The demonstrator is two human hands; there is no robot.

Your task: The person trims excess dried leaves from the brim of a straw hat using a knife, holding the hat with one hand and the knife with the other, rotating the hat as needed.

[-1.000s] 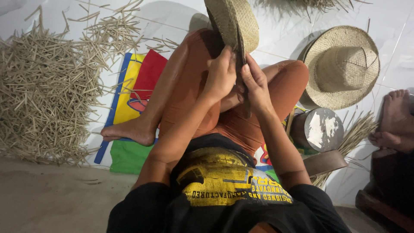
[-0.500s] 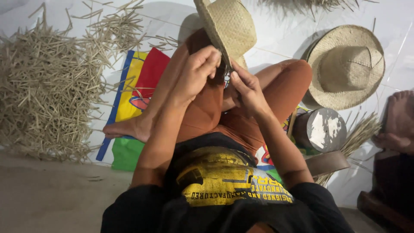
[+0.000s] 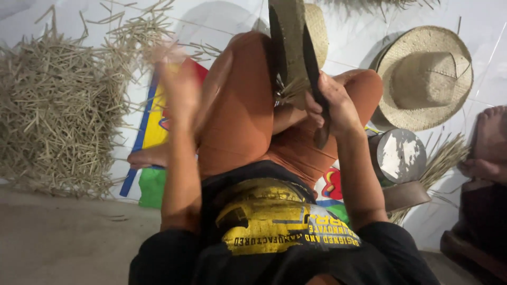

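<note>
I sit on the floor with my knees up in orange trousers. My right hand [image 3: 334,105] grips a dark-bladed knife [image 3: 312,63], laid against the brim of an unfinished woven straw hat [image 3: 293,37] that rests on my knee; loose straw ends stick out below the brim. My left hand [image 3: 177,74] is lifted off to the left above the colourful mat, away from the hat. It is blurred by motion, so its fingers cannot be made out.
A large pile of cut straw pieces [image 3: 58,105] covers the floor at left. A finished straw hat [image 3: 422,76] lies at right, with a round metal-topped block [image 3: 398,155] and a straw bundle [image 3: 441,161] below it. Another person's foot [image 3: 488,140] is at far right. A colourful mat [image 3: 153,126] lies under my leg.
My left hand let go of the hat and swung out to the left. The hat turned edge-on, and the right hand now holds the knife along its brim.
</note>
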